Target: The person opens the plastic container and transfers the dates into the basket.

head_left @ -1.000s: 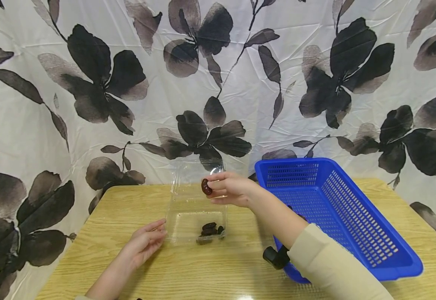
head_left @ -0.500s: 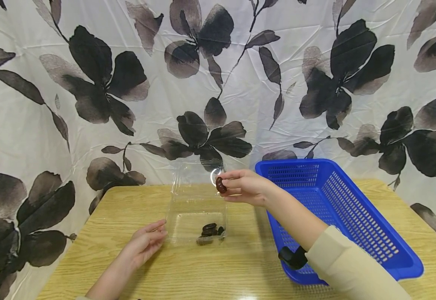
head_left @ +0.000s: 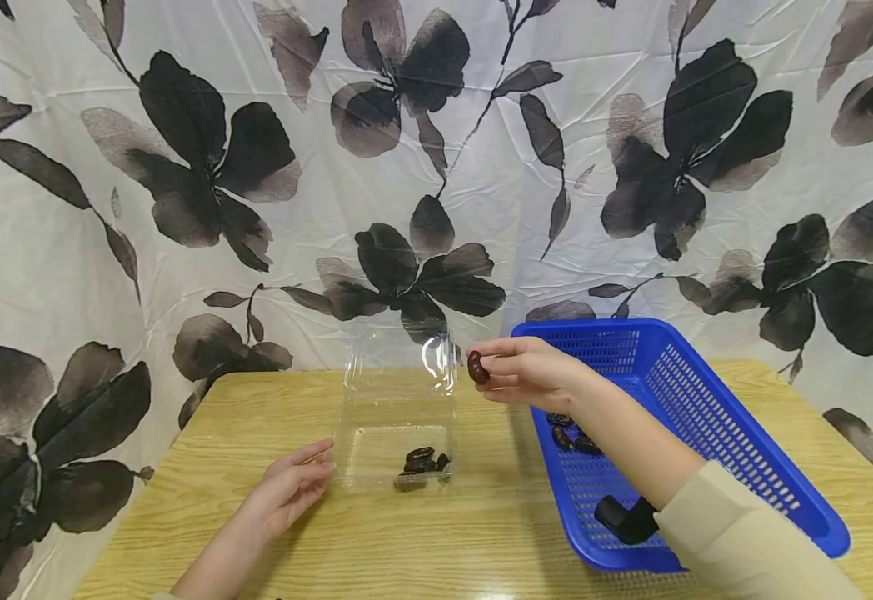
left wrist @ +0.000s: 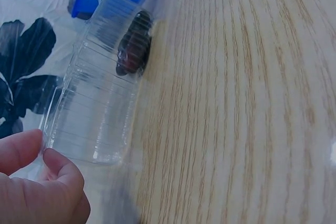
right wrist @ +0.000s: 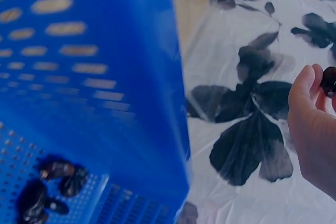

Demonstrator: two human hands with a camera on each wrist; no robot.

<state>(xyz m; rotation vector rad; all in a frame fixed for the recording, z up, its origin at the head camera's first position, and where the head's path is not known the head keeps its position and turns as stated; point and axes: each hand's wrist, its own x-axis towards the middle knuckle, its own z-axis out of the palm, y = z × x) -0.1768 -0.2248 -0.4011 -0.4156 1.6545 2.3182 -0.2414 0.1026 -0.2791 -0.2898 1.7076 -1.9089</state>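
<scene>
In the head view my right hand (head_left: 530,373) pinches a glossy dark brown date (head_left: 478,367) at its fingertips, held up between the clear container and the blue basket. That date (right wrist: 329,81) also shows at the right edge of the right wrist view. My left hand (head_left: 290,487) holds the left edge of a clear plastic clamshell container (head_left: 376,442), its lid raised at the back. Thumb and finger pinch the container's rim in the left wrist view. Several dates (head_left: 419,461) lie in the container's front right corner.
A blue perforated basket (head_left: 736,400) stands on the right of the wooden table (head_left: 256,417). Several dates (head_left: 562,437) lie in it, partly hidden by the right forearm. A black band (head_left: 624,518) sits at the right wrist. A floral cloth (head_left: 436,167) hangs behind.
My right hand has moved right with the date, from over the container towards the basket's left rim. The left hand and the container have stayed in place.
</scene>
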